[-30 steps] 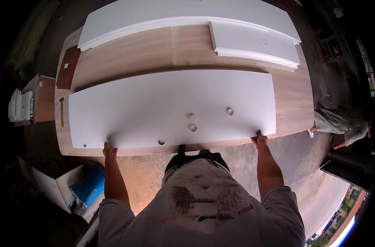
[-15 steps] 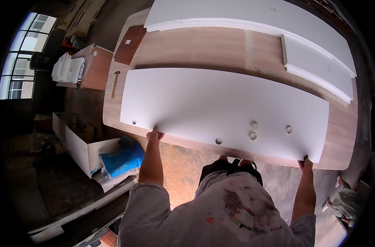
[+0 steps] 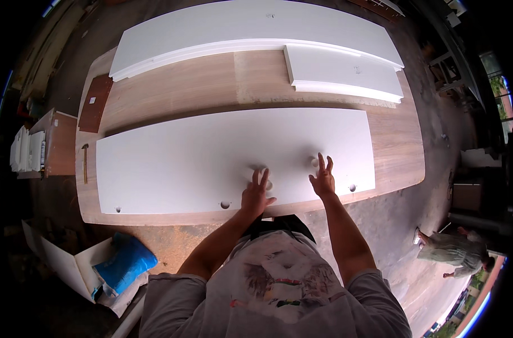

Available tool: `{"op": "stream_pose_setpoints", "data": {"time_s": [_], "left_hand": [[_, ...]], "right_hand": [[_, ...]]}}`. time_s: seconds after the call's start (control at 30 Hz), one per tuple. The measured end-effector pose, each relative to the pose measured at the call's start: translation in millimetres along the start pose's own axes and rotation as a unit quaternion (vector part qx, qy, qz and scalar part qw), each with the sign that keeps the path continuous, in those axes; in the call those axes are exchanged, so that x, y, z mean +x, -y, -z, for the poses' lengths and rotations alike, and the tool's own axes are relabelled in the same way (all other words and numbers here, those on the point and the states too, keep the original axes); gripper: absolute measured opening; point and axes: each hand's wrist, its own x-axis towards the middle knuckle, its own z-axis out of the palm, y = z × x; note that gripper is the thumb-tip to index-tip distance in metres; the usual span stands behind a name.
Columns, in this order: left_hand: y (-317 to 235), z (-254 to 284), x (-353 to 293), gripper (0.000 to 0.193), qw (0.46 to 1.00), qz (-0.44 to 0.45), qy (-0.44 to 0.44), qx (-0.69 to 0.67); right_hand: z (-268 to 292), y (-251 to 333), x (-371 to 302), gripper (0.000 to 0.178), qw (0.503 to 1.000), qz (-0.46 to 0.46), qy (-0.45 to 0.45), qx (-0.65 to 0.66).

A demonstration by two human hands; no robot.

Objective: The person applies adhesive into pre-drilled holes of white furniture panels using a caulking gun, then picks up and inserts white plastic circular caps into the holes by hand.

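Keep left hand (image 3: pixel 256 194) and right hand (image 3: pixel 323 179) flat, fingers spread, on white panel (image 3: pixel 211 158); press evenly beside bored holes.

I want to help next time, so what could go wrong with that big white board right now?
The long white flat board lies close to the near edge of the brown wooden worktable, so a push might slide it off. The left hand and right hand rest open by the round holes, where fingers could catch. The small hammer by the table's left edge could get knocked down.
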Motion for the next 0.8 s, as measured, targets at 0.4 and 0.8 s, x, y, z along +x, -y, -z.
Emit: {"op": "stream_pose_setpoints", "data": {"time_s": [0.4, 0.8], "left_hand": [[-72.4, 18.4, 39.3, 0.045, 0.97, 0.013, 0.036, -0.238], [-28.2, 96.9, -78.5, 0.049, 0.992, 0.012, 0.005, -0.128]], "right_hand": [[-51.6, 7.2, -0.3, 0.03, 0.497, -0.241, 0.315, 0.772], [-87.8, 119.4, -85.2, 0.039, 0.391, -0.115, 0.529, 0.744]]}}
